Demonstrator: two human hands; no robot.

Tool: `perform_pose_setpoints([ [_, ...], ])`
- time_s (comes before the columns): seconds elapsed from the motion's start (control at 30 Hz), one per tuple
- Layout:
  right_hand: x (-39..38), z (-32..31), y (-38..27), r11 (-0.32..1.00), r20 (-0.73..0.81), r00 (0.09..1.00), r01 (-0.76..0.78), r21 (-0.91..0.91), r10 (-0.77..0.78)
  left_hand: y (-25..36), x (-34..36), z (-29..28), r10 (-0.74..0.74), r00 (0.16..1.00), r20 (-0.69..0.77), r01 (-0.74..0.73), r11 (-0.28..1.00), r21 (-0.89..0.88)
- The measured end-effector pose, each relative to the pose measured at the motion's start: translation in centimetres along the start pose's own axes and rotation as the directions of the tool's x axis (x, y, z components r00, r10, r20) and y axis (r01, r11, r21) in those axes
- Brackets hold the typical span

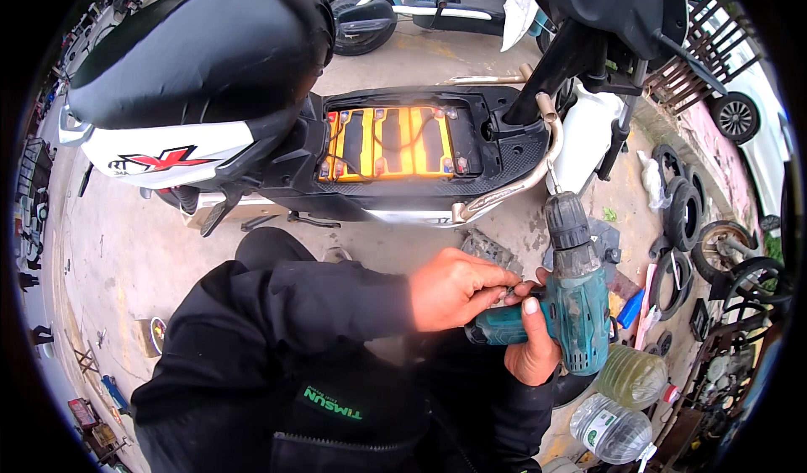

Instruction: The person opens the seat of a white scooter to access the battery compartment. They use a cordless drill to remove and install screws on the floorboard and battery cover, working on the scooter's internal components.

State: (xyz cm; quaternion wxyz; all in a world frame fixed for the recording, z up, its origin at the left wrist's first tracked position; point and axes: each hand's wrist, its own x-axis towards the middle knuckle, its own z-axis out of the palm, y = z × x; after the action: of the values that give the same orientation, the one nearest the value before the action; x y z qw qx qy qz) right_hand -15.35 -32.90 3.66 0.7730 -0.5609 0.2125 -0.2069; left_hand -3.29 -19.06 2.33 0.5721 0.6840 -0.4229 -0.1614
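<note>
A teal and black cordless drill (572, 292) points up toward the electric scooter (252, 137), its bit near the scooter's metal footboard rail (521, 183). My right hand (531, 347) grips the drill's handle from below. My left hand (458, 286) pinches a small dark part at the back of the drill, fingertips meeting my right thumb. The scooter's floor compartment is uncovered and shows yellow batteries (388, 143) with wires across them. A black sleeve covers my left forearm.
Old tyres and wheels (685, 212) lie in a pile at the right. Two clear plastic bottles (618, 402) sit at lower right. A dark floor panel (489, 248) lies on the concrete beside the scooter. Another scooter (378, 7) and a white car (756, 112) stand behind.
</note>
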Motion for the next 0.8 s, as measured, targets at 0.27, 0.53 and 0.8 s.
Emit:
perform_pose_setpoints([
  [0.27,2.0,2.9,2.0,0.992,-0.123,0.992,-0.004,-0.122,-0.011,-3.0,0.2,-0.9,-0.129,0.99,-0.063,0.098,0.928,-0.36],
  [0.53,5.0,4.6,2.6,0.974,-0.035,0.993,-0.113,-0.197,0.109,-6.2,1.2,-3.4,-0.334,0.942,0.036,0.297,0.777,-0.554],
  [0.8,7.2,6.3,3.5,0.971,0.02,0.996,-0.077,-0.228,0.084,-7.4,1.7,-6.3,-0.401,0.913,-0.074,0.316,0.811,-0.492],
])
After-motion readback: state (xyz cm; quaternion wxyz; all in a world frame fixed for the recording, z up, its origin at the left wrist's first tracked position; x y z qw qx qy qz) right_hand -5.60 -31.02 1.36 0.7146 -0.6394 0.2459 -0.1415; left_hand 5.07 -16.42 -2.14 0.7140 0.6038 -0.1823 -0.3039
